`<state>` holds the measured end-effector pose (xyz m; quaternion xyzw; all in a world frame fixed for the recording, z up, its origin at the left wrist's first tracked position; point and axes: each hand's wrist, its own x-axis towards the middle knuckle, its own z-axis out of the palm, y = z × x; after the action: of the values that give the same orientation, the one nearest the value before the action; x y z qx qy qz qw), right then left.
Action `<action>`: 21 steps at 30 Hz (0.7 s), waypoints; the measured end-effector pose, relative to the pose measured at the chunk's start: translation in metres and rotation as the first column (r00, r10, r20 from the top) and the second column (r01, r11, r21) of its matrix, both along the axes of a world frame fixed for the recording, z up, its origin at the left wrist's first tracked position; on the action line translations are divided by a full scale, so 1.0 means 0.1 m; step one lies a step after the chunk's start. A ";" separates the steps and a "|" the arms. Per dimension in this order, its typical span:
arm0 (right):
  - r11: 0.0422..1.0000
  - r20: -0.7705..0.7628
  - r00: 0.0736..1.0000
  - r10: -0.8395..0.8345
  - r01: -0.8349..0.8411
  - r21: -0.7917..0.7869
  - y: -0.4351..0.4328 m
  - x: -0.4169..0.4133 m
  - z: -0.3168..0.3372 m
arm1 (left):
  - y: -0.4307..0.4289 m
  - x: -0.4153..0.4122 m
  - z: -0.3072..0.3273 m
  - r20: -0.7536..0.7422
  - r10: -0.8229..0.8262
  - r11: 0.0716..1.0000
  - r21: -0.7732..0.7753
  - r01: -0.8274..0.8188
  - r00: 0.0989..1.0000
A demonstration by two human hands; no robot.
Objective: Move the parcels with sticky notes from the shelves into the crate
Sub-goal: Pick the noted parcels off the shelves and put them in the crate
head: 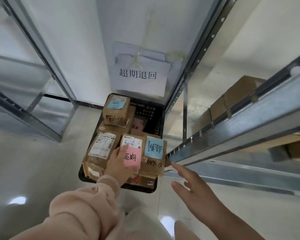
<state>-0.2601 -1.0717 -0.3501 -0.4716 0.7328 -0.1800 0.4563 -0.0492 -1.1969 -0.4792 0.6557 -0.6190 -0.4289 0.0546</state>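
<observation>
Left hand (117, 163) apparently grips the pink-noted parcel (132, 157) over the crate (151, 110); right hand (191, 185) spread.

Puffy pale-pink fleece sleeve (73, 210), translucent pink bangle (109, 181) at the left wrist, right forearm (215, 207) bare.

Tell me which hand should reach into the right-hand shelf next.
Right. The right hand is open, holds nothing and hovers beside the shelf rail, near the cardboard boxes there. The left hand is busy over the crate, holding the parcel with the pink note.
</observation>
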 end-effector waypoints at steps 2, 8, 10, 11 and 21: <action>1.000 -0.017 1.000 -0.021 0.021 -0.016 0.08 -0.04 0.05 | 0.03 -0.03 0.07 0.023 -0.005 1.000 0.008 0.005 1.000; 0.995 -0.129 0.991 -0.024 0.011 -0.103 0.41 -0.23 0.21 | 0.26 -0.09 0.40 0.177 -0.100 0.983 -0.136 0.124 0.979; 0.991 -0.169 0.986 -0.008 -0.014 -0.130 0.57 -0.33 0.27 | 0.43 -0.14 0.57 0.159 -0.080 0.976 -0.190 0.110 0.984; 0.989 -0.190 0.982 -0.003 -0.025 -0.144 0.66 -0.39 0.30 | 0.54 -0.21 0.66 0.173 -0.092 0.961 -0.244 0.133 0.981; 0.938 -0.375 0.910 -0.177 0.040 -0.345 2.21 -1.23 0.85 | 2.00 -1.74 1.90 0.280 -0.477 0.541 -0.654 0.529 0.833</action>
<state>-0.3835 -0.8502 -0.2646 -0.5259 0.7953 -0.2252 0.2004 -0.2230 -0.9972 -0.2888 0.3914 -0.8974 -0.1316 0.1554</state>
